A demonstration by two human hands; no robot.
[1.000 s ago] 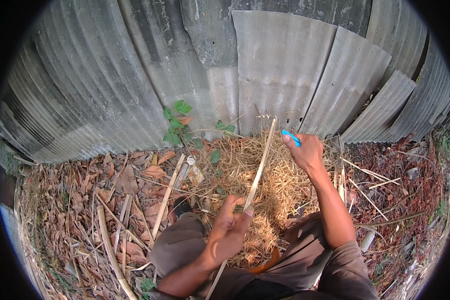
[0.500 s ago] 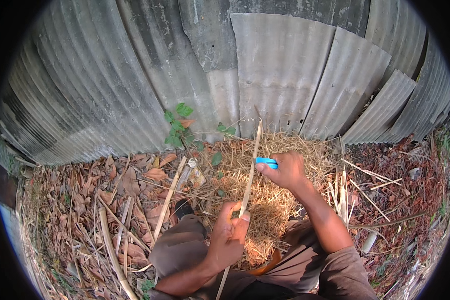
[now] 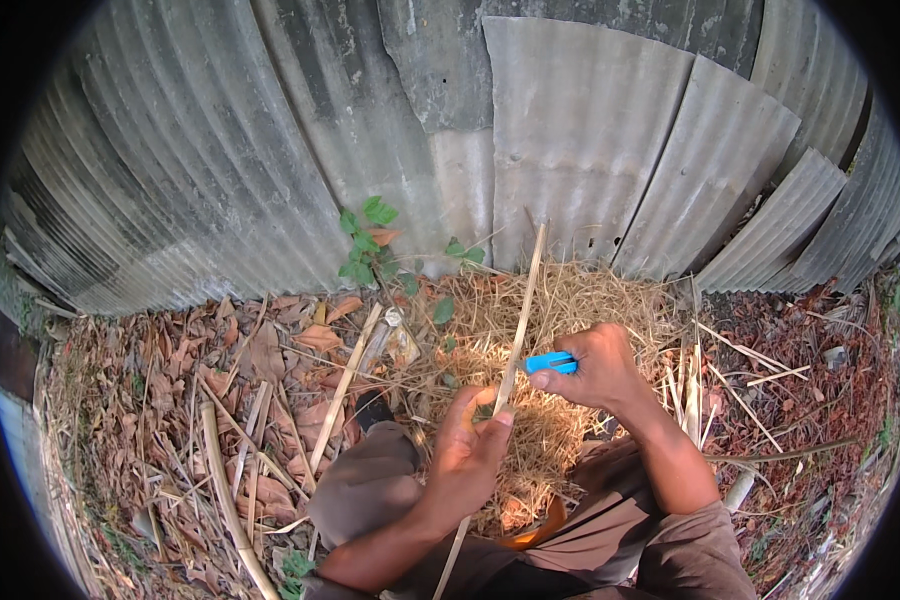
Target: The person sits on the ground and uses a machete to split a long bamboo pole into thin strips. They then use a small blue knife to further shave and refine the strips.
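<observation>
Against corrugated sheets, over straw, hands grip bamboo strip and blue-handled knife.

Corrugated metal sheets wall off a littered yard corner.
A small green-leaved plant grows at the fence foot, beside a heap of dry straw; brown fallen leaves and loose pale cane strips cover the ground.
</observation>
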